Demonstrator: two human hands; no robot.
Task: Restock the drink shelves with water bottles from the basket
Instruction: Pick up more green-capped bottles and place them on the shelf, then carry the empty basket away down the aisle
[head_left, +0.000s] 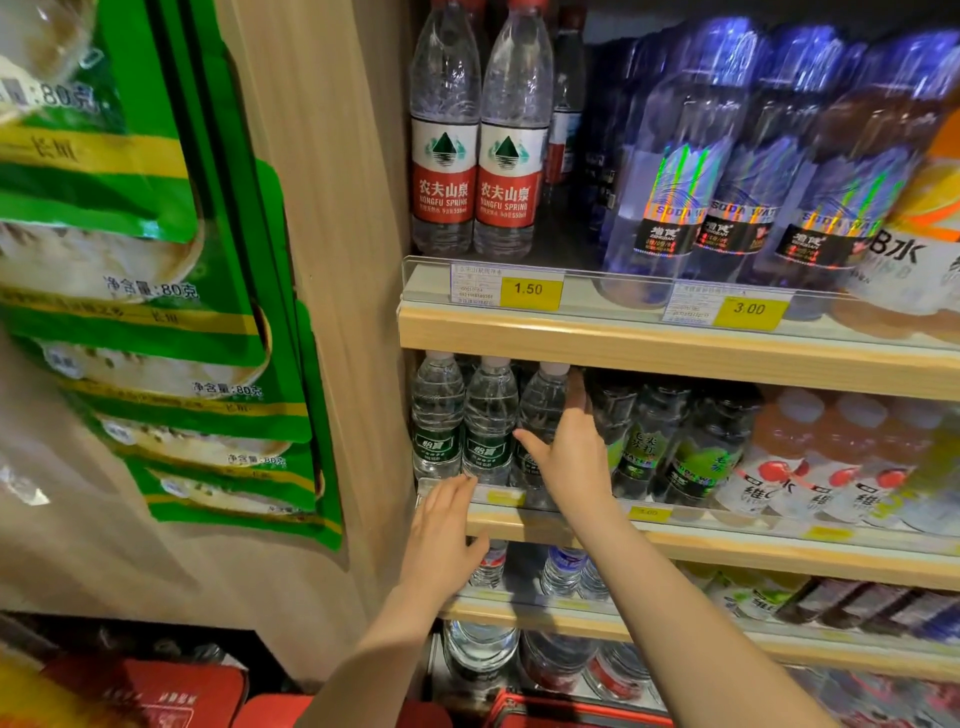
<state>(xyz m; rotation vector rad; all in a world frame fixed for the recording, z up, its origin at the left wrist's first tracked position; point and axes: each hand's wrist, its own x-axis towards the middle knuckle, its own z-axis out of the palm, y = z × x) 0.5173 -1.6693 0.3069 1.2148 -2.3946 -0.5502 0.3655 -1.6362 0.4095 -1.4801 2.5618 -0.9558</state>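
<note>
Three small green-labelled water bottles stand at the left end of the middle shelf (675, 540). My right hand (569, 457) is wrapped around the third one (543, 410), thumb on its left side and fingers behind it. The other two bottles (488, 421) stand just left of it. My left hand (444, 525) lies flat on the shelf's front edge below them, fingers apart, holding nothing. A red basket (571, 712) shows at the bottom edge with large bottles above it.
The upper shelf (623, 343) carries red-labelled water bottles (475, 130) and blue soda-water bottles (727, 171). Dark green soda bottles (670, 441) and pink drinks (810, 457) fill the rest of the middle shelf. Green snack bags (156, 312) hang on the wooden side panel at left.
</note>
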